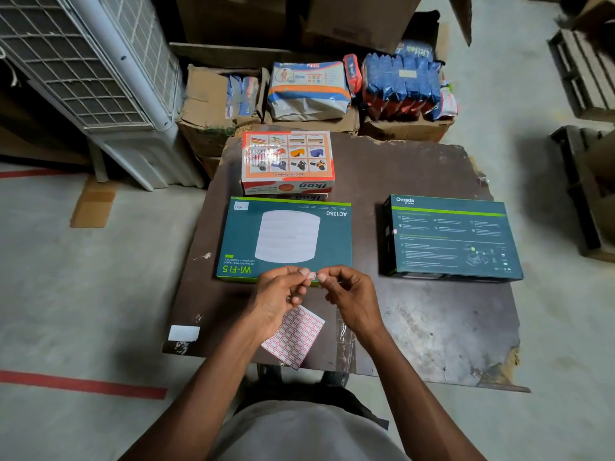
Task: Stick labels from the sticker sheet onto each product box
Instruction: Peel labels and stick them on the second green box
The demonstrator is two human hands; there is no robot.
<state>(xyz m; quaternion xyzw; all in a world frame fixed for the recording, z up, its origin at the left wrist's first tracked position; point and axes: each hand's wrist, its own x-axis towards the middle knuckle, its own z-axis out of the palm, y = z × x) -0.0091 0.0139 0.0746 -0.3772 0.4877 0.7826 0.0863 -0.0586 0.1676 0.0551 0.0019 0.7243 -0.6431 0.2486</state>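
Label between both hands, above Wi-Fi box.

On the dark worn board surface before you, the teal flat Wi-Fi box lies left and the dark teal Omada box right, well apart. Behind the Wi-Fi box sits the orange-and-white Ikon carton. Nearest you, the red-bordered white sticker sheet lies under your left hand, a clear plastic strip just right of it.

One label off the sheet, three boxes waiting

Red-bordered label held above the teal Wi-Fi box; sticker sheet flat on desk; Omada box right, orange box behind.
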